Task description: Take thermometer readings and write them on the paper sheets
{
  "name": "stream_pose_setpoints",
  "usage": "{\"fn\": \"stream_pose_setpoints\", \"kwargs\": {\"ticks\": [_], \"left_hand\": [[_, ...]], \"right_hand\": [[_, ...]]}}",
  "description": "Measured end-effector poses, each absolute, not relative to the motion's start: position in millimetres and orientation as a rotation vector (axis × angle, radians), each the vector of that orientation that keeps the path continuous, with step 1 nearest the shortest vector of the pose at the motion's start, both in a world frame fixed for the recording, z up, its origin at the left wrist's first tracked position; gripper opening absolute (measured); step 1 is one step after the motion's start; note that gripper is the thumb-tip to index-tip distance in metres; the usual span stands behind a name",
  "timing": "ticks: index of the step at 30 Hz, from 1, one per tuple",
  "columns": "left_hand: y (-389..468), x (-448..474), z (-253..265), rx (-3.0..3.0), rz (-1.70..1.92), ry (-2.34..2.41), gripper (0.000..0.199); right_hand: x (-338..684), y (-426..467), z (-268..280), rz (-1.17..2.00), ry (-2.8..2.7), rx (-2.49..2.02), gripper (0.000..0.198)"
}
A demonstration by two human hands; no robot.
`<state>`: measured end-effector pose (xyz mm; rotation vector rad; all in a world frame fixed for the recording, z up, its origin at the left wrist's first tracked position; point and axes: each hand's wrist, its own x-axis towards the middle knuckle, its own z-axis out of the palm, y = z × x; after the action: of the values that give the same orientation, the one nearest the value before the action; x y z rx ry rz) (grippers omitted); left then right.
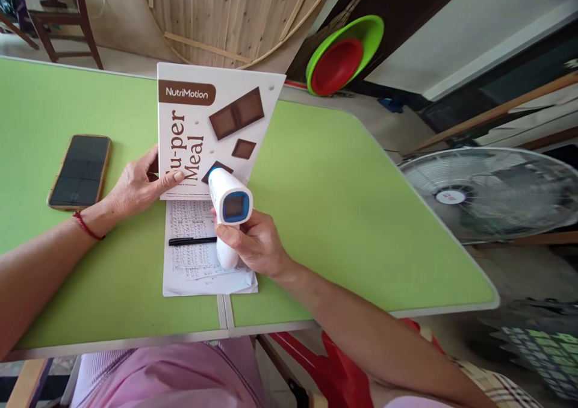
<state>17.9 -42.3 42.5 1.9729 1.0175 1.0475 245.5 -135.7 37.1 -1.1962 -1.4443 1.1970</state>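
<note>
White box (pixel 212 128) over green table (pixel 352 209), reading "NutriMotion", "Meal" (thumb partly hiding the word ending "u-per") | left hand (pixel 142 182): thumb and fingers pinching its lower left edge | right hand (pixel 259 242): curled round white thermometer (pixel 229 192), before box | below: paper (pixel 194 278), handwriting illegible; black pen (pixel 192 241)

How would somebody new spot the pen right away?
Find the big green table, then the handwritten paper by its nearest edge. The pen lies across the writing, just left of the white-and-blue device. Unlike that chunky device, it's thin and black.
</note>
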Motion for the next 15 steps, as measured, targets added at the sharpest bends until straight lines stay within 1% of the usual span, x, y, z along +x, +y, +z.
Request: {"fn": "stream_pose_setpoints", "kwargs": {"ticks": [5,10,15], "left_hand": [[-40.1,17.2,40.9,1.922,1.027,0.982,0.06],[-40.8,17.6,42.5,1.862,1.024,0.965,0.059],[-41.9,20.6,44.4,1.783,1.033,0.93,0.059]], "right_hand": [[247.1,-135.1,38.1,1.189,-1.438,-1.198,0.028],[248.2,-134.2,42.6,1.209,-1.434,-1.216,0.03],[247.7,-133.0,45.8,1.266,-1.422,-1.207,0.043]]}}
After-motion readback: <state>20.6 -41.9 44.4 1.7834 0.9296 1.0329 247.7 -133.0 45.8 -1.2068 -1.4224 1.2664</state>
